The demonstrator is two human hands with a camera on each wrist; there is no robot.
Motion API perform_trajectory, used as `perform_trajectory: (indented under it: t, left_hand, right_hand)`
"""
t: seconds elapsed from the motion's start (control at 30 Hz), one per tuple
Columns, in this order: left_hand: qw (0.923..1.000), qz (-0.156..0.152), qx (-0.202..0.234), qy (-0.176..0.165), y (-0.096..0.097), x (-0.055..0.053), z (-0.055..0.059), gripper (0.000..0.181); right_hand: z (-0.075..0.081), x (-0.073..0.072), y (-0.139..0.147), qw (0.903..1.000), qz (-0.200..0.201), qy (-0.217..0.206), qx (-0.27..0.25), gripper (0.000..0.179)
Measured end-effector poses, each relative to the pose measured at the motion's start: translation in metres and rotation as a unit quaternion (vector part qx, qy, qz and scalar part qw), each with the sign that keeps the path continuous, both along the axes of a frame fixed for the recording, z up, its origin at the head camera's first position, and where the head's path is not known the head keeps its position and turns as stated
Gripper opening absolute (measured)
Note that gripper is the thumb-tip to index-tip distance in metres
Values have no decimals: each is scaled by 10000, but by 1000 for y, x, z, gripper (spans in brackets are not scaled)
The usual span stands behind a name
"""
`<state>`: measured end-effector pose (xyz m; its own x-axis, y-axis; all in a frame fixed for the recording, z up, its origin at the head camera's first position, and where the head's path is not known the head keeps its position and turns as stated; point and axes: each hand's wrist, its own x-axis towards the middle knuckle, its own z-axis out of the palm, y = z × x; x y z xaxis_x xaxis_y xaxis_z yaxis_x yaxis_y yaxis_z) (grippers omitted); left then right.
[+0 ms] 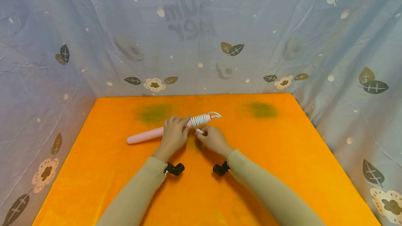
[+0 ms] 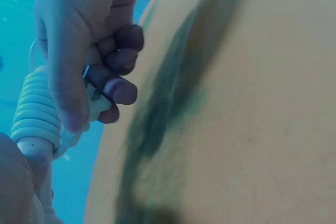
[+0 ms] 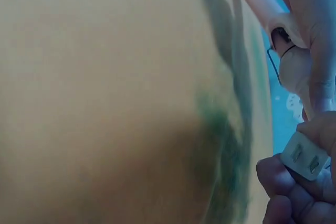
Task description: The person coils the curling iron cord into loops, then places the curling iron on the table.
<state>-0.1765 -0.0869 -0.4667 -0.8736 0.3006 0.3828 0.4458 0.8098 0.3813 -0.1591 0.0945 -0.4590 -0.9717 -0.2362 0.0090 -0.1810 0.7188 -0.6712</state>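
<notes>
A pink curling iron [image 1: 146, 136] lies slantwise over the orange tabletop, its rounded end to the left. White cord [image 1: 199, 120] is wound in several tight coils around its right end, with a loop sticking out past the tip. My left hand [image 1: 174, 133] grips the curling iron just left of the coils. Below them, my right hand [image 1: 216, 139] pinches the white plug [image 3: 304, 156] at the cord's end between thumb and fingers. Two flat prongs on the plug face the right wrist camera. In the left wrist view, the coils [image 2: 35, 111] sit beside the right hand [image 2: 86, 51].
An orange cloth [image 1: 267, 156] with dark green patches covers the table. Patterned grey-blue curtains [image 1: 201, 44] hang behind it and along both sides. Each wrist carries a black camera [image 1: 175, 169].
</notes>
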Motion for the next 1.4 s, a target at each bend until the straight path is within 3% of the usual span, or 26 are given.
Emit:
perform_trajectory:
  t: [0.23,0.47,0.57,0.7,0.8,0.9,0.97,1.2,1.4]
  left_hand:
    - [9995,128,-200,-187,8,-11,-12,36]
    - [9980,322,-509,-214,9,-16,-27,34]
    - [9965,232,-728,-343,6,-16,-29,35]
    - [9931,35,-710,-935,-5,-14,-16,38]
    - [9862,116,-497,-1578,-21,-10,-3,46]
    - [9774,319,-454,-2041,-34,-6,-4,59]
    - [9742,432,-498,-2157,-39,-6,-9,65]
    - [9845,633,-591,-1524,-40,-4,-23,64]
    - [9866,646,-612,-1365,-38,0,-28,64]
  right_hand:
    - [-12,-14,8,9993,158,48,340,35]
    - [-33,-24,17,9975,202,-319,-594,29]
    - [-37,-25,21,9949,223,-480,-857,26]
    - [-38,-24,22,9936,331,-521,-948,27]
    - [-37,-24,23,9935,335,-546,-945,28]
    - [-37,-23,25,9937,294,-594,-906,30]
    - [-36,-24,25,9942,298,-567,-868,31]
    - [-36,-24,24,9945,286,-483,-887,31]
    - [-37,-22,27,9942,271,-629,-824,30]
